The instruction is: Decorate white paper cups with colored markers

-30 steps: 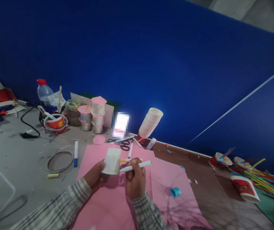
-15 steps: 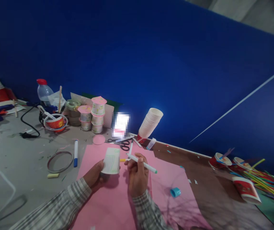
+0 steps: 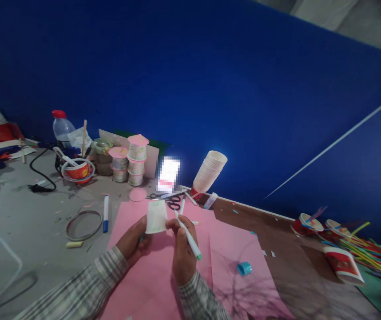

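My left hand [image 3: 135, 240] grips a white paper cup [image 3: 156, 218] by its left side, above the pink paper sheet [image 3: 153, 275]. Faint green lines show on the cup's wall. A white marker pen [image 3: 190, 242] with a green end is held between the thumb and fingers of my right hand [image 3: 184, 251], its tip pointing up and away from me. The right fingers are close to the cup's right edge; whether they touch it I cannot tell. Beyond the cup lie black-handled scissors [image 3: 173, 203] and a pink paper disc [image 3: 137, 194].
Decorated cup towers [image 3: 136, 160] stand at the back beside a lit, blurred-out screen [image 3: 168, 174]. A tall cup stack [image 3: 209, 173] leans near the wall. Left are a tape roll [image 3: 84, 225] and a blue-capped marker [image 3: 105, 213]; right, a teal cap [image 3: 244, 268] and colourful sticks [image 3: 367, 253].
My left hand has turned the cup and raised it slightly. The right hand has moved left towards the cup, and the marker now points more steeply away from me.
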{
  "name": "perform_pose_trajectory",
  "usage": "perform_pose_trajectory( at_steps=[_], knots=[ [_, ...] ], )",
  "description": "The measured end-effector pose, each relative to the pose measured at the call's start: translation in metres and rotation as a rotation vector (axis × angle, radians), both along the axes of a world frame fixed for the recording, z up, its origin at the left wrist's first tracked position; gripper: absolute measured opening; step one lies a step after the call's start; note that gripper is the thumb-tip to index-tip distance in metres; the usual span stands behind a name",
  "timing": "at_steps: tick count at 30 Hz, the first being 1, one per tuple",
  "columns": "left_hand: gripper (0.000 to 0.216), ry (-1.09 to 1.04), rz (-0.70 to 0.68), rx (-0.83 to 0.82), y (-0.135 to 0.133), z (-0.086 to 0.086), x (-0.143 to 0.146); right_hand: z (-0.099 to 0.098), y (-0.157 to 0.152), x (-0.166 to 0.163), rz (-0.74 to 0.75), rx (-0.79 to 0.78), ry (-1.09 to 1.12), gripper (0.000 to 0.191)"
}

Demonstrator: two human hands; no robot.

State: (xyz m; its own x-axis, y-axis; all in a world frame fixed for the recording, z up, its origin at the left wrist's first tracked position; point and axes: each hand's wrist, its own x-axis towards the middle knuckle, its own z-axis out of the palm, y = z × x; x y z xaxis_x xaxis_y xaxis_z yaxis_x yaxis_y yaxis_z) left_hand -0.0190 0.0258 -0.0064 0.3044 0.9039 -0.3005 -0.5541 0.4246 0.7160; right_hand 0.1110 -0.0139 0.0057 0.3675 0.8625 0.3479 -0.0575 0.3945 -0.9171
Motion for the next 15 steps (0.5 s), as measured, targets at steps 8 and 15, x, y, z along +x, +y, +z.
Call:
perform_pose_trajectory(
  at_steps=[8,15],
  knots=[
    [0.058,-0.014,-0.012,-0.006,-0.002,-0.0039,0.0047,0.0046,-0.0052,-0.004,0.018,0.055,-0.141,0.026],
    [0.056,0.0,-0.085,0.146,-0.004,-0.0018,0.002,0.0054,-0.0062,-0.0016,0.014,0.099,-0.106,0.028]
  ],
)
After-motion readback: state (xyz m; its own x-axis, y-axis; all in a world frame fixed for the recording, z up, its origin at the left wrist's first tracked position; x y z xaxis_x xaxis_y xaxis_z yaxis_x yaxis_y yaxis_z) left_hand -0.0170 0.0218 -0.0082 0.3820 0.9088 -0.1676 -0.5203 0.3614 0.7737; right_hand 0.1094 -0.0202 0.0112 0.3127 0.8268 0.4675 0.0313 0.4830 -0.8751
